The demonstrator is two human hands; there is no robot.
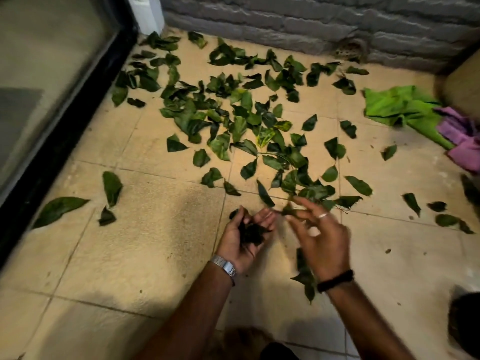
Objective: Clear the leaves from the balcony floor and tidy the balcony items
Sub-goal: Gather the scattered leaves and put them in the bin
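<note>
Several green leaves [233, 118] lie scattered over the beige tiled balcony floor [145, 229], thickest in the middle and toward the far wall. My left hand [245, 236] is palm up with its fingers curled round a small bunch of dark leaves [251, 233]. My right hand [318, 236], blurred, hovers just right of it and pinches a leaf [288, 210] at its fingertips. Another leaf [305, 276] lies on the floor under my right wrist.
A green cloth [400, 107] and a purple cloth [462, 141] lie crumpled at the right. A grey brick wall [311, 24] with a drain hole [350, 49] closes the far side. A black-framed glass door [65, 126] runs along the left. A dark round object [465, 326] sits at bottom right.
</note>
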